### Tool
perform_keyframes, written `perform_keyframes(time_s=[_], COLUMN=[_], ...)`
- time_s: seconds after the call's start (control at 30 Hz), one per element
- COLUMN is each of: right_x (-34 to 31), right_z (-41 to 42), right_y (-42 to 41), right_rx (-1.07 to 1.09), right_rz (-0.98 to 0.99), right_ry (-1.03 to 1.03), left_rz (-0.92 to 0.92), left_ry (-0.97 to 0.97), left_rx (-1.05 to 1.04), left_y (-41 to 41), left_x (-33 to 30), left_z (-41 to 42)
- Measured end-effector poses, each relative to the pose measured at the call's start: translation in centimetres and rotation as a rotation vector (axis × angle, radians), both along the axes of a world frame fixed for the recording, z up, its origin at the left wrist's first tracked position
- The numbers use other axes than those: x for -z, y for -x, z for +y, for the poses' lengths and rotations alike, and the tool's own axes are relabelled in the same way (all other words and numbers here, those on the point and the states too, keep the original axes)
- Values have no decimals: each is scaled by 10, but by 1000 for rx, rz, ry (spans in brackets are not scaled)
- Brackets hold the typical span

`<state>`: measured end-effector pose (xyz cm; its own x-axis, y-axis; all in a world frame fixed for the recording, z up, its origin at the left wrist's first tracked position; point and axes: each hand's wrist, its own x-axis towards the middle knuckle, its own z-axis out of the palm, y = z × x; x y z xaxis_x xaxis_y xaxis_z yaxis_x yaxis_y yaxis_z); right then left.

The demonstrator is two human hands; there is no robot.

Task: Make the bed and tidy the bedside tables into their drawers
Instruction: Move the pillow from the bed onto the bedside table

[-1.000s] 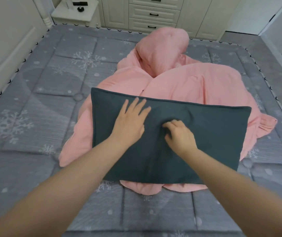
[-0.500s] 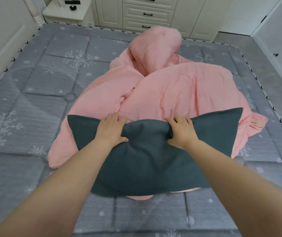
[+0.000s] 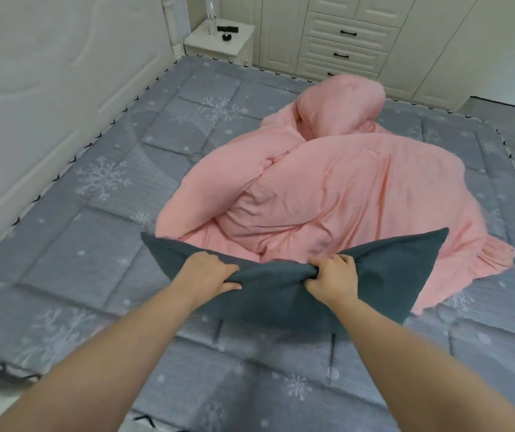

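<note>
Left hand curled round the top edge of the dark pillow, thumb under and fingers over the fold; right hand gripping the same edge a little toward 3 o'clock, fabric bunched between the two. Pillow raised off the grey mattress, near the edge at 6 o'clock, sagging in the middle with both upper corners flaring up to 10 and 2 o'clock. Clearly soft and light: limp under its own weight, no stiffness, cloth rough enough not to slip. Better taken nearer the corners or along the short sides, to keep it flat and stop the filling sliding downward. Pink duvet heaped at 12 o'clock just beyond the pillow, crumpled and bulky, probably light too but awkward; best caught by two corners and shaken out. Headboard along 9 to 10 o'clock, likely the pillow's place. Bedside table far off at 11 o'clock, small dark items on top, too small to identify.
</note>
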<state>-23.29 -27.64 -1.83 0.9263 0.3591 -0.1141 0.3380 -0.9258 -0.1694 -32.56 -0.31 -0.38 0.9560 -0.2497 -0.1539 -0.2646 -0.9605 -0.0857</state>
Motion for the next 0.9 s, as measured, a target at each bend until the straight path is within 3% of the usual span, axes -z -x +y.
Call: perform_keyframes(time_s=[0.23, 0.43, 0.6, 0.77, 0.9], right_x=[-63, -93, -112, -117, -119], right_z=[80, 186, 283, 368, 413], right_y=[45, 132, 241, 372, 468], right_rx=[-354, -641, -905, -1104, -1191], right_rz=[-64, -33, -39, -67, -44], right_ry=[-28, -53, -55, -71, -75], left_rz=[16, 47, -37, -21, -144], left_ry=[24, -2, -5, 119, 189], left_rx=[-253, -484, -730, -1022, -1205], left_y=[117, 259, 413, 567, 662], left_x=[-72, -107, -113, -120, -124], left_z=[55, 114, 147, 168, 184])
